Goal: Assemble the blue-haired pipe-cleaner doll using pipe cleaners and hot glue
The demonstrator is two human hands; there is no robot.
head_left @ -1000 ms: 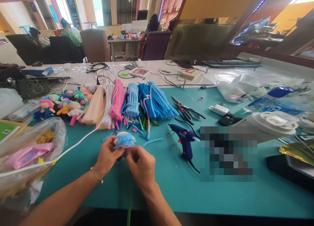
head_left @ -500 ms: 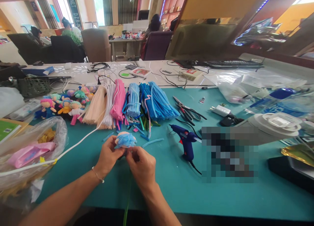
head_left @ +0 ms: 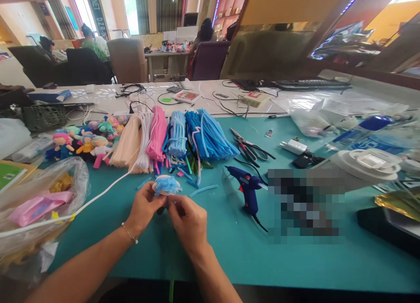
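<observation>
A small doll (head_left: 166, 186) with fuzzy light-blue hair and a peach head is gripped in my left hand (head_left: 144, 209), thumb and fingers closed around its head. Just below the head, my right hand (head_left: 188, 220) pinches close against the doll; its fingertips hide the body. From under these fingers a thin green pipe cleaner (head_left: 171, 290) runs down over the table's front edge. Beyond the hands lie bundles of pipe cleaners: peach (head_left: 126, 145), pink (head_left: 156, 136), light blue (head_left: 177, 136) and darker blue (head_left: 211, 139). Blue offcuts (head_left: 203, 189) are scattered nearby.
Finished dolls (head_left: 87, 141) cluster at the left, behind a plastic bag (head_left: 75, 176) with pink material. To the right lie a blue glue gun (head_left: 247, 189), pliers (head_left: 251, 147), a white charger (head_left: 293, 146) and a lidded container (head_left: 354, 171). People sit at desks behind.
Both hands stay at nearly the same spot with the doll between them. The doll's head has turned slightly, and the green strip's lower end has swung a little right.
</observation>
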